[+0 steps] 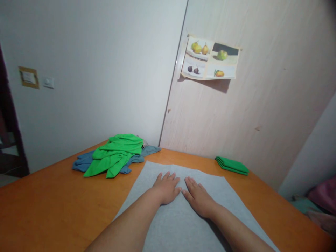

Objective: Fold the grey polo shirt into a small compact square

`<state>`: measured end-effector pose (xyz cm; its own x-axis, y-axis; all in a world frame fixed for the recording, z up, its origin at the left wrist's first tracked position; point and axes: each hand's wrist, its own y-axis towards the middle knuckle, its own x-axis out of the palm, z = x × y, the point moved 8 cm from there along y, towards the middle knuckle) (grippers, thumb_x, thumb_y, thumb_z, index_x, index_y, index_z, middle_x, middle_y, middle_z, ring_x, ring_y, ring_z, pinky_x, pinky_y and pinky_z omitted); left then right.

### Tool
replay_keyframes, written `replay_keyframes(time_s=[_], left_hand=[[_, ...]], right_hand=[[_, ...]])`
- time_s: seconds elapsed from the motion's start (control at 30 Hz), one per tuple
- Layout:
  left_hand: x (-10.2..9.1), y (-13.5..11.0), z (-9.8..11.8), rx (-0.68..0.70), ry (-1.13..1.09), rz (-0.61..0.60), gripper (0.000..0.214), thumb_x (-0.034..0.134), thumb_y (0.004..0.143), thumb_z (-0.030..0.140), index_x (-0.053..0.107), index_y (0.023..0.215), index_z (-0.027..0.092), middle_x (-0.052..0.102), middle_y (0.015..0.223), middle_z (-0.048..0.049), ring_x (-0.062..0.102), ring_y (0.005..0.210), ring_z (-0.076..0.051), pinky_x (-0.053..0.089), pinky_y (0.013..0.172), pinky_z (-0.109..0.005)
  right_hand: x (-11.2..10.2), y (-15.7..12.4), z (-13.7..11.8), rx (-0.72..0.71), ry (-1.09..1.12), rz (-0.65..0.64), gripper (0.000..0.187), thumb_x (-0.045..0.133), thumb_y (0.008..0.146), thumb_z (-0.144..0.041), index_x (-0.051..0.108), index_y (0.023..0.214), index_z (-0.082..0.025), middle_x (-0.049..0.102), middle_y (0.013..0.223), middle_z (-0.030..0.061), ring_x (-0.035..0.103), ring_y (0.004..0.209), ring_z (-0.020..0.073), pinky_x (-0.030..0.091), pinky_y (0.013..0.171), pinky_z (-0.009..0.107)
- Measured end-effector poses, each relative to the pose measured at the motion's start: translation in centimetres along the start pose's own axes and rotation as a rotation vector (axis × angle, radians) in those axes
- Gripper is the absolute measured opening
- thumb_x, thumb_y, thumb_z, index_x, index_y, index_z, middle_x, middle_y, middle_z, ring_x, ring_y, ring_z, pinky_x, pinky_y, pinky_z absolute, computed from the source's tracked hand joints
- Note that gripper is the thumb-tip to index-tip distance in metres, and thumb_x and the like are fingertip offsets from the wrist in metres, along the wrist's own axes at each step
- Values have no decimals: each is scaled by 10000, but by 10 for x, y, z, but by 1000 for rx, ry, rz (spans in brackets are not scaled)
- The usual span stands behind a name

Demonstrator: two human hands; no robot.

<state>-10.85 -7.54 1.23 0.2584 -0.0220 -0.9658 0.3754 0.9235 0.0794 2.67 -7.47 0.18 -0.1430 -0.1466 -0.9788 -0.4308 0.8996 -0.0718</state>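
A grey cloth lies spread flat on the orange wooden table. My left hand rests palm down on the middle of the cloth, fingers stretched out flat. My right hand lies flat right beside it, fingers out, thumbs almost touching. Neither hand holds anything.
A loose pile of bright green cloth on top of blue cloth sits at the far left of the table. A folded green cloth lies at the far right near the wall. A fruit picture hangs on the wooden panel.
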Motion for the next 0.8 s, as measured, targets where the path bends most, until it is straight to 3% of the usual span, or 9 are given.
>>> replay_keyframes(time_s=[0.23,0.37,0.5,0.8], left_hand=[[-2,-1,1,-7,-8,-2,627,247,967,589,368,1506,291,267,1609,-65,165,1489,-321,110,1164,-610],[-3,-2,2,-6,-1,-1,620,268,965,579,384,1499,286,286,1602,-72,178,1486,-325,114,1162,-610],[-4,-2,1,-13,3,-13,629,267,965,570,385,1502,265,268,1608,-73,178,1486,-324,117,1166,-605],[-5,-2,1,-20,-9,-21,629,274,962,575,378,1504,274,255,1612,-58,171,1489,-313,115,1172,-594]], right_hand=[[-8,7,10,-13,87,12,838,209,945,-691,208,1564,-126,173,1629,105,108,1507,233,116,1210,416],[-17,22,45,99,46,94,813,220,957,-655,205,1561,-111,158,1633,116,86,1510,242,126,1204,420],[-9,30,75,197,-37,82,834,205,950,-676,182,1566,-114,123,1639,116,61,1510,262,104,1203,442],[-11,26,80,188,-21,48,850,187,939,-700,173,1569,-130,108,1642,97,58,1512,241,112,1198,439]])
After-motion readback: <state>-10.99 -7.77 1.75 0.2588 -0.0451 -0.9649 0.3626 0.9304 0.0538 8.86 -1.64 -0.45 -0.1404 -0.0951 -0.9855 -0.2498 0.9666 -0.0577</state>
